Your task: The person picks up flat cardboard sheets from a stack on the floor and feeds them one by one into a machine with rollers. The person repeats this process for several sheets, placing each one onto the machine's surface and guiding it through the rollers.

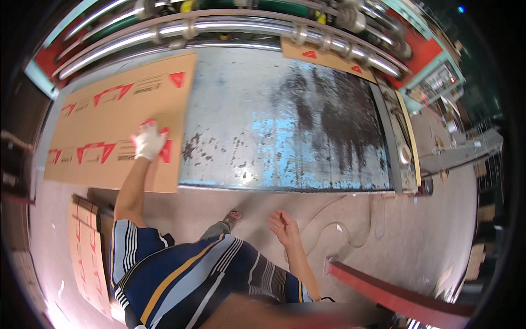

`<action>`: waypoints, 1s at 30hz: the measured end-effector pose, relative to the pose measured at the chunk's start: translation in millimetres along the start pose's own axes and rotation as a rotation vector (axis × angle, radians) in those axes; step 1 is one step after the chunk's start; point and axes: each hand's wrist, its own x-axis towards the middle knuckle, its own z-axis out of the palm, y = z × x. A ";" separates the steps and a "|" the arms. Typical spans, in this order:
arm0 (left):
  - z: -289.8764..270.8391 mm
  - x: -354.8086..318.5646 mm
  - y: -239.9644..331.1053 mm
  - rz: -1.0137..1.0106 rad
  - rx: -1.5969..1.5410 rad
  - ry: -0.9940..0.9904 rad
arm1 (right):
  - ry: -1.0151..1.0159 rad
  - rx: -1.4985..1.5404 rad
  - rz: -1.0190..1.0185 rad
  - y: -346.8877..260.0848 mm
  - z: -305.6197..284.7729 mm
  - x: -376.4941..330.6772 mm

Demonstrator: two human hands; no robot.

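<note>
My left hand [149,141], in a white glove with red fingertips, lies on a large brown cardboard sheet [118,118]. Its fingers are spread and grip nothing. Red triangles and dark print mark the sheet, which covers the left part of a metal feed table [224,104]. Bare and apart from the table, my right hand [284,227] hovers in front of the table's near edge with its fingers stretched out and nothing in it. At the far right of the table, a second cardboard sheet [329,56] is partly under the machine's rollers.
Shiny steel rollers [235,26] span the table's far side. A control panel [438,79] is on the right. Below left, a stack of printed cardboard [85,252] stands by my side. A red beam [394,290] and a hose [350,244] are at the lower right.
</note>
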 end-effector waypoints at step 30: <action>23.9 -307.0 242.0 0.616 -1.109 -1.005 | 0.566 0.546 -0.520 96.2 -78.3 -290.3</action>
